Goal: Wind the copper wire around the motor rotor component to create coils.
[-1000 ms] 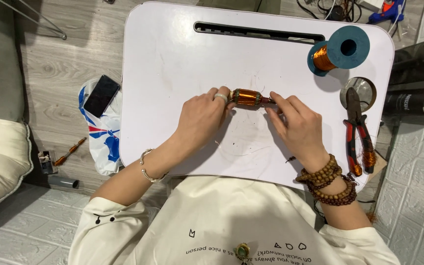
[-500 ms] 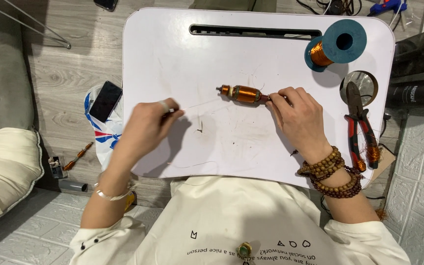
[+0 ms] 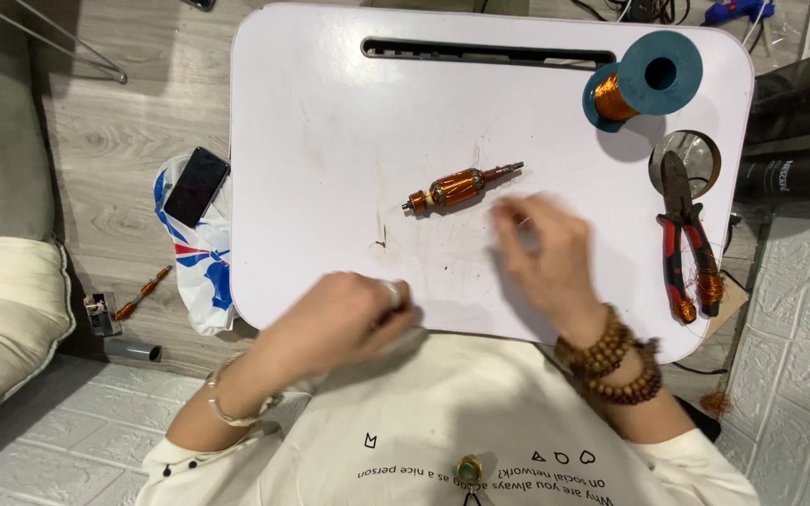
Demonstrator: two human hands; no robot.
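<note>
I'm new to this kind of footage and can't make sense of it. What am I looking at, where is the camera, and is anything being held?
There is no machine here: a person works with two bare hands. The one picture comes from a camera worn on their head, looking straight down, so you see their shirt at the bottom and a white lap table above it.

In the middle of the table lies a small motor armature, a metal shaft wound with copper wire. Neither hand touches it. The right hand, blurred, sits just below it; whether its fingers pinch a thin wire I cannot tell. The left hand is at the table's near edge, fingers curled, with nothing clearly in its grip.

At the far right corner stands a blue spool of copper wire, and below it red-handled pliers. On the floor to the left, a phone rests on a plastic bag.
</note>
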